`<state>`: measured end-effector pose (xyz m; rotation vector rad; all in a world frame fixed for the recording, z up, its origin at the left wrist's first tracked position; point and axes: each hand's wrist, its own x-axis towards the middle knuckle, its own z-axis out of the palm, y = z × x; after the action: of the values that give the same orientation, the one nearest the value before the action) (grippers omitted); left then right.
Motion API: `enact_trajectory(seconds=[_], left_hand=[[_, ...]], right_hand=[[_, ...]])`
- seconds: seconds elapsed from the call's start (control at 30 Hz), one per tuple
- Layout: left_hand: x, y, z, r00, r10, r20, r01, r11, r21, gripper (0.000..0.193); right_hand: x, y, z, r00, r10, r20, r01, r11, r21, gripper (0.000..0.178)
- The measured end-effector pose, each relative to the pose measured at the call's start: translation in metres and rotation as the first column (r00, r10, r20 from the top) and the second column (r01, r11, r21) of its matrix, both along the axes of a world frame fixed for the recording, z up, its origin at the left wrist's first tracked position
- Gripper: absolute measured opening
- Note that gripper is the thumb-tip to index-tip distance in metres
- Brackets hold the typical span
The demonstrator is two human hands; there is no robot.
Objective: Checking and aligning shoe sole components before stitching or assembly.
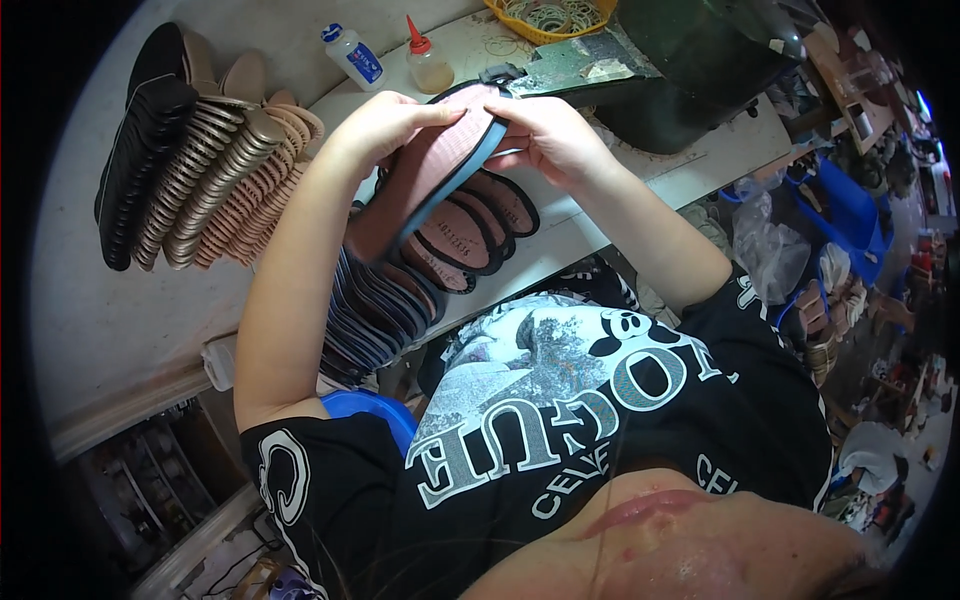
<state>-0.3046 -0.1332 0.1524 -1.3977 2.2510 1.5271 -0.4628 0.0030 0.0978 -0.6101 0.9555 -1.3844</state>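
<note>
Between my two hands, above the bench, is a shoe sole (pixel 432 170) with a pinkish top face and a blue-grey edge, held tilted. My left hand (pixel 385 125) is closed on its far left side, the thumb lying on the pink face. My right hand (pixel 556 140) grips the far right edge, thumb on top and fingers partly hidden behind. Below it, several similar pink soles with black rims (pixel 462 240) lie overlapping. Nearer to me a row of dark and blue-grey soles (pixel 375 310) stands stacked on edge.
Stacked black, gold and beige shoe parts (pixel 205 170) stand at the left. A blue-capped bottle (pixel 352 55), a red-tipped glue bottle (pixel 428 66) and a yellow basket (pixel 548 22) of bands sit at the back. A dark green machine-like body (pixel 690 80) stands back right.
</note>
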Motion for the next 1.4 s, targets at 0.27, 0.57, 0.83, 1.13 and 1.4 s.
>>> enact_trajectory(seconds=[0.27,0.57,0.83,1.13,1.4], left_hand=[[-0.009,0.032,0.003,0.997,0.080,-0.018,-0.078,0.993,0.085,0.063],[0.002,0.032,-0.007,0.971,0.178,-0.162,-0.156,0.978,0.139,0.050],[-0.002,0.032,-0.018,0.921,0.311,-0.236,-0.280,0.947,0.156,0.051],[-0.007,0.001,-0.022,0.912,0.342,-0.227,-0.315,0.938,0.146,0.054],[-0.019,-0.078,-0.050,0.963,0.183,-0.197,-0.262,0.799,-0.541,0.097]], right_hand=[[0.011,0.028,-0.005,0.956,0.066,-0.287,-0.060,0.998,0.031,0.033],[-0.015,0.000,-0.026,0.938,-0.031,-0.346,0.024,0.999,-0.024,0.032],[-0.003,0.061,-0.018,0.929,0.314,-0.194,-0.282,0.943,0.178,0.029],[0.009,0.061,-0.004,0.994,0.105,0.021,-0.106,0.987,0.117,0.025],[0.025,0.011,-0.009,0.996,-0.072,0.047,0.070,0.996,0.048,0.023]])
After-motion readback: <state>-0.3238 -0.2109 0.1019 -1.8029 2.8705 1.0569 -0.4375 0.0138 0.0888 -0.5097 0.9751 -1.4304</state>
